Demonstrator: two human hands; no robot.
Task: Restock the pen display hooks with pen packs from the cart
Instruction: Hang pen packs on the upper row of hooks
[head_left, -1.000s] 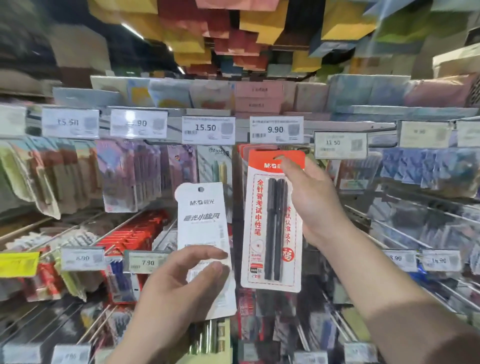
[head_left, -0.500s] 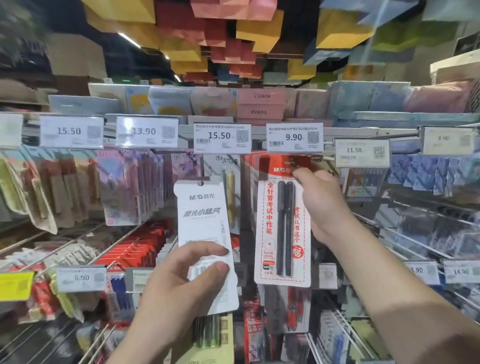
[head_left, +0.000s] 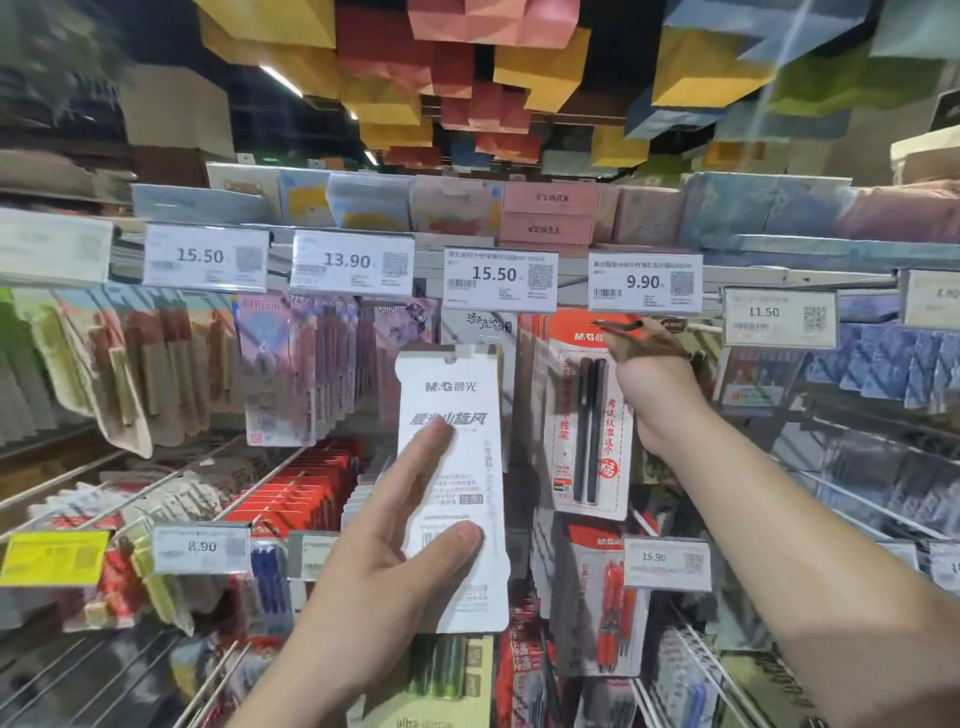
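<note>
The display rack (head_left: 779, 270) carries rows of hooks, each with a price tag at its tip. Under the 9.90 tag (head_left: 644, 282) hangs a stack of red-topped packs (head_left: 535, 332), and the red pack (head_left: 592, 421) with two black pens in its blister sits at the front of that stack, upright. The right hand (head_left: 655, 384) is raised to the pack's upper right corner, just below the 9.90 tag; its fingertips are blurred and dark against the hook, so whether they pinch the card or only touch it cannot be told.

The left hand (head_left: 384, 561) holds a white pack (head_left: 453, 488) upright, back side toward the camera, lower and left of the red pack and apart from it. The thumb presses on the card's lower part, the index finger lies nearly straight up its face, and the other fingers are behind it. The white pack's hang hole is near the 15.50 tag (head_left: 500, 279) but below it, not on any hook.

To the left, purple packs (head_left: 306, 364) hang under the 13.90 tag (head_left: 352, 261). A lower row holds red boxes (head_left: 306, 483) beside an 8.90 tag (head_left: 201, 546), and red pens (head_left: 613, 618) hang by the 15.90 tag (head_left: 666, 561).
</note>
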